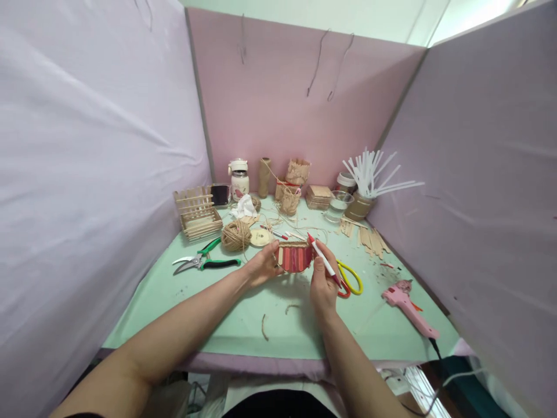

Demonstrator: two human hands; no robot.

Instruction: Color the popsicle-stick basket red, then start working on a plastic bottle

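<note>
My left hand [263, 265] grips the left end of a small basket of wooden sticks [295, 256], painted red and pink, held just above the green table [243, 325]. My right hand [322, 278] is closed round a red-and-white marker pen [324, 260], whose red tip lies against the basket's right end. Both hands meet near the middle of the table.
A ball of twine [235, 235], green-handled shears [202, 261], yellow-and-red scissors [350, 278], a pink glue gun [409, 305], loose wooden sticks [372, 239], a stick crate [198, 215], a cup of white glue sticks [369, 183] and jars stand around. Pink and lilac partitions wall three sides.
</note>
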